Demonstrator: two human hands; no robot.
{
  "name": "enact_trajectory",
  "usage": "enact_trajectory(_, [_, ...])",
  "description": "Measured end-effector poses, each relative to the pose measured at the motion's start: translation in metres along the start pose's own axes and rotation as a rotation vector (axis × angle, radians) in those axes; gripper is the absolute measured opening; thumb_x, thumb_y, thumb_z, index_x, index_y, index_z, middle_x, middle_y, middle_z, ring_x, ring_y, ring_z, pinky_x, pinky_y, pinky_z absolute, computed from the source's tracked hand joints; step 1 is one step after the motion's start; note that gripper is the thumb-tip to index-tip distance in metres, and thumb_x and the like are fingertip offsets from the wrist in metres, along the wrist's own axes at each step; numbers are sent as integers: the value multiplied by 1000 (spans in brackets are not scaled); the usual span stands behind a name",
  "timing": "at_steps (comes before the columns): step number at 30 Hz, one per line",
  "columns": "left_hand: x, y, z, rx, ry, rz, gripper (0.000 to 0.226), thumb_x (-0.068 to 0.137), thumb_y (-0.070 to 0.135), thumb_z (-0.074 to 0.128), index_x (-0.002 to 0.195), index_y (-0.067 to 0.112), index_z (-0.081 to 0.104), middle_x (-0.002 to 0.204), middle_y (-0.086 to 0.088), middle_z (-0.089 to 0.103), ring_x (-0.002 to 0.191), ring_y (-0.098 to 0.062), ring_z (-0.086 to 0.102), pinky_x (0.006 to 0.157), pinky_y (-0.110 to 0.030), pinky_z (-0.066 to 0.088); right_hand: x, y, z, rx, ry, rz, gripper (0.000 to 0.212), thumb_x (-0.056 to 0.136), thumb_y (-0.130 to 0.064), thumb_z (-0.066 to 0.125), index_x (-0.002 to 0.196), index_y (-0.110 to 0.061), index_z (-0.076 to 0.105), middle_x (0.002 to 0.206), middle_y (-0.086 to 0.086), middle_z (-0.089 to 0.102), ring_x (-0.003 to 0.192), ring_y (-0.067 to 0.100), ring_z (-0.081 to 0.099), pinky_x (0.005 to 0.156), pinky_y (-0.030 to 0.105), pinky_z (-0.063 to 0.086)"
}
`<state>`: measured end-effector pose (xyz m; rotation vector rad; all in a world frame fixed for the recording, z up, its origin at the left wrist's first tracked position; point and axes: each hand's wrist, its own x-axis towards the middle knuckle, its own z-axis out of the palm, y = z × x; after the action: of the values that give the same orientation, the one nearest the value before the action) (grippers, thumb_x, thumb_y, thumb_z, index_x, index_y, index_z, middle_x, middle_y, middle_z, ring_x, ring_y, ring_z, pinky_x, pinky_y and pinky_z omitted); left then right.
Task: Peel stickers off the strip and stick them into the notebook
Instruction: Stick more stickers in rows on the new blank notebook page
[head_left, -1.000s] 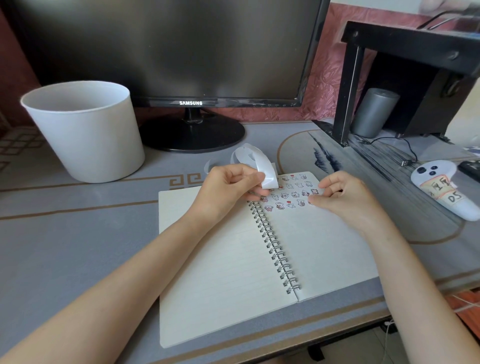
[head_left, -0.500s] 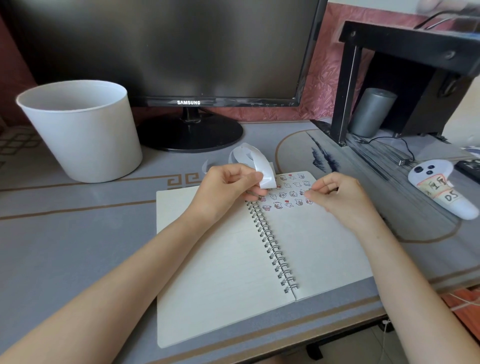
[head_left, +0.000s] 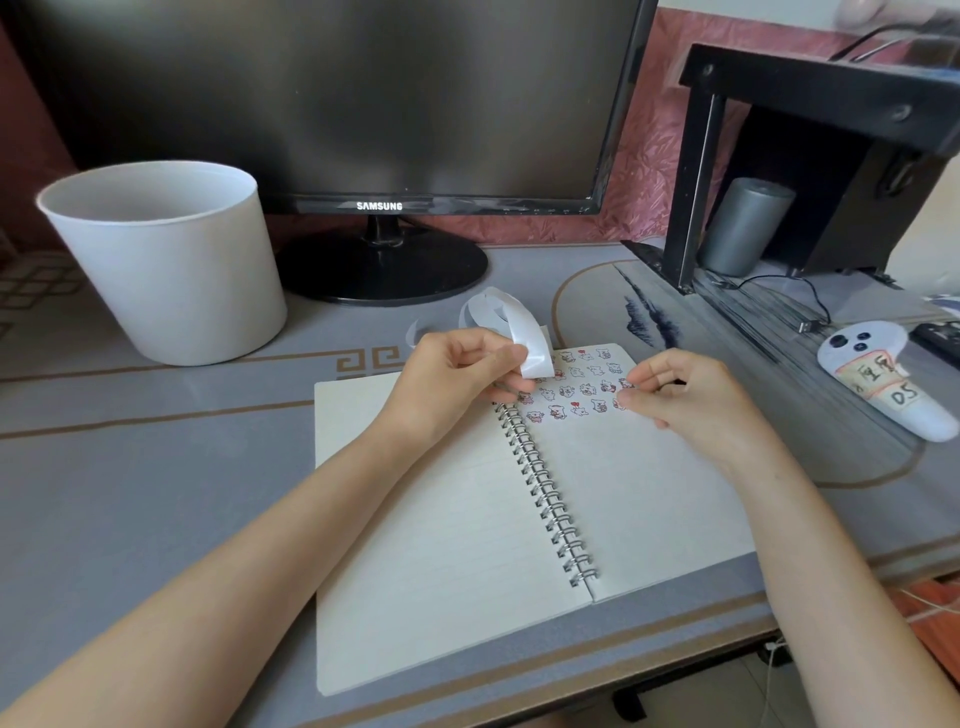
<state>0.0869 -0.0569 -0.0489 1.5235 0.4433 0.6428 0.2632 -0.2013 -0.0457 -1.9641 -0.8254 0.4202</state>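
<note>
An open spiral notebook lies on the desk in front of me. Several small cartoon stickers sit in rows at the top of its right page. My left hand pinches a curled white sticker strip above the spiral binding. My right hand hovers over the right end of the sticker rows, with a small sticker pinched between thumb and forefinger, just at the page.
A white bucket stands at the back left, a black monitor behind the notebook. A black stand with a grey cylinder is at the back right. A white controller lies at the right.
My right hand has moved a little left and down onto the sticker rows on the right page. The left hand and strip have hardly moved.
</note>
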Motion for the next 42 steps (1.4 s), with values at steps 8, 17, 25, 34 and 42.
enact_trajectory(8, [0,0,0,-7,-6,6,13,91,10,60,84,1,66,72,-11,71,68,-12,69,68,-21,56,0,2,-2,26,-37,-11,18,78,-5,74,82,-17,61,82,2,59,61,11,50,46,8,40])
enact_trajectory(17, [-1,1,1,-16,-9,13,15,92,12,59,85,1,66,73,-12,71,68,-12,69,64,-20,55,1,3,-1,1,-4,-59,25,84,3,64,80,-22,60,85,0,58,63,13,50,56,14,42])
enact_trajectory(25, [-1,3,1,-46,-4,42,15,94,9,56,82,1,60,72,-14,67,68,-14,71,60,-21,56,-18,-30,23,-10,18,-542,4,86,-24,67,87,-26,64,84,-18,65,76,3,55,68,23,41])
enact_trajectory(34, [-1,3,1,-45,-26,63,19,95,10,54,87,-5,61,69,-7,68,70,-17,71,63,-23,57,-18,-31,40,-211,71,-669,9,80,-16,73,87,-17,68,77,-26,57,73,0,51,75,6,31])
enact_trajectory(42, [-2,4,2,-53,-33,79,17,94,9,55,80,1,61,66,-7,70,68,-15,71,61,-20,55,-19,-33,38,-176,96,-665,4,79,-10,74,82,-11,71,70,-16,55,63,-1,49,62,5,33])
